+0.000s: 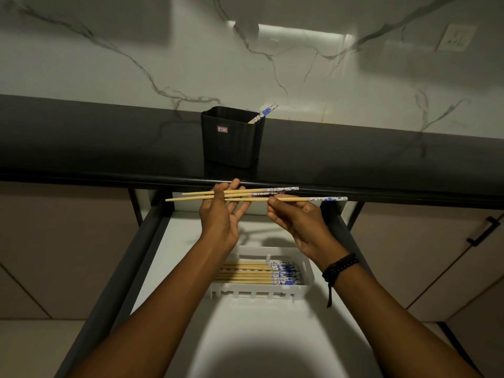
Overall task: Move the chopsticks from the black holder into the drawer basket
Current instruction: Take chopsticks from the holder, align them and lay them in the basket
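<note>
A black ribbed holder [231, 137] stands on the dark counter, with one blue-and-white-topped chopstick [263, 113] leaning out at its right. Both hands hold wooden chopsticks [245, 191] level over the open drawer, just in front of the counter edge. My left hand [222, 214] grips their plain ends between thumb and fingers. My right hand [296, 218] pinches one chopstick [324, 199] near its patterned end. Below them, a white slotted basket [305, 289] in the drawer holds several chopsticks [245, 274] lying side by side, patterned ends to the right.
The dark counter edge [381, 193] runs across just behind the hands. The white drawer floor [177, 255] has dark side rails left and right. A cabinet handle [482, 231] sticks out at the right. A marble wall with a socket [454, 38] rises behind.
</note>
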